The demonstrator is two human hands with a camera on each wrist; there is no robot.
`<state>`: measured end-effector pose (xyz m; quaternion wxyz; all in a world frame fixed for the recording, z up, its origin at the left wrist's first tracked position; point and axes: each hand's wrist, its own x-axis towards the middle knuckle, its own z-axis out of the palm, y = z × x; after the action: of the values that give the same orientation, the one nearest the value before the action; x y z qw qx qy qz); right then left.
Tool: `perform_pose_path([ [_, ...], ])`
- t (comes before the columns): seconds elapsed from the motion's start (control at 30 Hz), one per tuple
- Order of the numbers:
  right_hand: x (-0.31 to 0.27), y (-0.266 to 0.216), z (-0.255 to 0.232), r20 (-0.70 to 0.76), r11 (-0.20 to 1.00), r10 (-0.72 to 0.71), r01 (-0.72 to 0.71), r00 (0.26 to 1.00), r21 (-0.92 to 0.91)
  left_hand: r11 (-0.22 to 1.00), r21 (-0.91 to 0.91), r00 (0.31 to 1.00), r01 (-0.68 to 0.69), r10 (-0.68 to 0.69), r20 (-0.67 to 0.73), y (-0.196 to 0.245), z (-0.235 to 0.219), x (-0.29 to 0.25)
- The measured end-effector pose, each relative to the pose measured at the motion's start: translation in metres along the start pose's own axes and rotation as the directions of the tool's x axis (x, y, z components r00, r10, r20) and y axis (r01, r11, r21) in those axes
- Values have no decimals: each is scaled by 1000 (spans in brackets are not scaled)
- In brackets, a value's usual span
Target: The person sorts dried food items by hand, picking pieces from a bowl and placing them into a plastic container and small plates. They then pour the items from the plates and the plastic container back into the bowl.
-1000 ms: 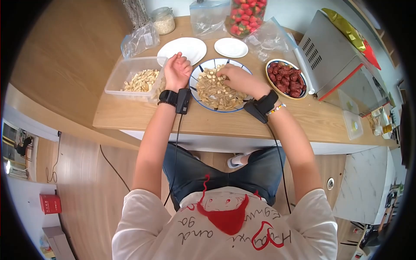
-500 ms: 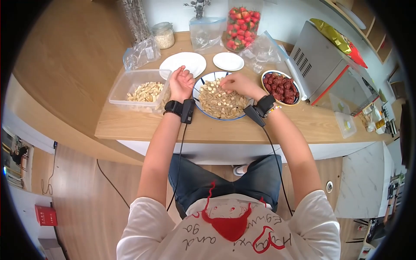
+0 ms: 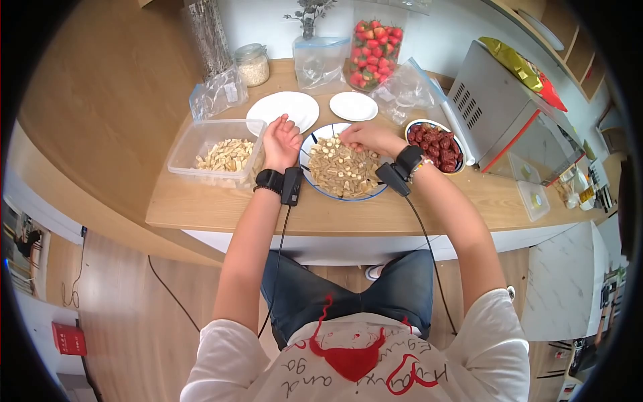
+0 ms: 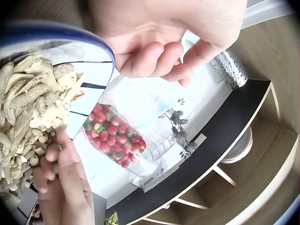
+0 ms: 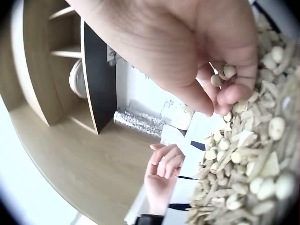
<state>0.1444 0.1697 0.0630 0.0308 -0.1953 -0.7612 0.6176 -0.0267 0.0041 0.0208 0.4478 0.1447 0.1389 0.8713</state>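
Note:
A white bowl with blue stripes (image 3: 309, 143) stands on the counter, full of tan dried root pieces mixed with pale round lotus seeds (image 3: 341, 175). Over its far side, my right hand (image 3: 372, 139) dips its fingertips to the pile. In the right wrist view, two or so lotus seeds (image 5: 224, 75) lie held in its curled fingers. My left hand (image 3: 282, 142) idles palm up at the bowl's left edge, fingers loosely curled around nothing. Left of it is a clear plastic container (image 3: 181, 161) with pale dried slices (image 3: 231, 154).
Behind the bowl lie a larger white plate (image 3: 284, 110) and a smaller white plate (image 3: 353, 106). Red dates (image 3: 435, 144) fill a bowl to the right, beside a grey appliance (image 3: 485, 100). Strawberries (image 3: 376, 53), plastic bags (image 3: 405, 87) and a glass jar (image 3: 252, 65) line the back.
The head view has tilted up, so the counter sits lower in it. My right hand keeps working at the bowl's far side; my left hand stays beside the bowl.

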Motion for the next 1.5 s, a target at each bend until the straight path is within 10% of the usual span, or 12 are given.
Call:
perform_pose_path([
  [0.17,8,-18,13,-108,800,-178,80,978,-595,1000,-12,998,8,-7,58,0,-1,1],
  [0.37,17,-16,23,-77,545,-450,205,890,-813,998,-57,997,33,-29,69,1,0,1],
  [0.57,12,-26,24,110,490,-258,228,960,-841,998,-53,996,31,-26,81,0,-3,3],
  [0.77,13,-39,24,162,755,26,87,987,-650,998,-57,997,36,-32,72,0,-5,6],
  [1.27,7,-28,26,242,784,59,105,969,-612,997,-63,997,39,-35,62,1,-5,5],
  [1.5,-8,-19,24,244,672,-195,311,950,-672,999,-46,999,23,-22,27,1,-2,5],
])
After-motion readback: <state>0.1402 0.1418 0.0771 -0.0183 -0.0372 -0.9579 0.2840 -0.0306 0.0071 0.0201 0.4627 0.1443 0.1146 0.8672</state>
